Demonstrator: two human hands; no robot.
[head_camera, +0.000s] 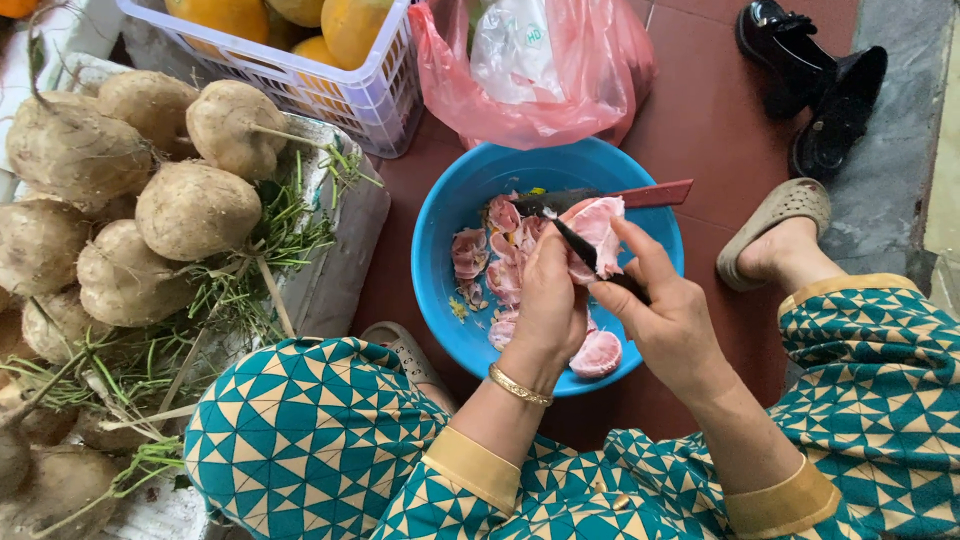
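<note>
Over the round blue plastic bowl (440, 250) we clamp the pink peeled fruit piece (598, 228) in the fingers of our left hand (552, 300); our right hand (665, 315) has its fingers closed round a small dark-handled knife (590, 250), blade laid against the flesh; more pink pieces (470, 252) lie in the bowl, and a red-handled knife (625, 196) rests across them; we judge it best to cut shallow, edge turned away from the left thumb, keeping the piece above the bowl.
</note>
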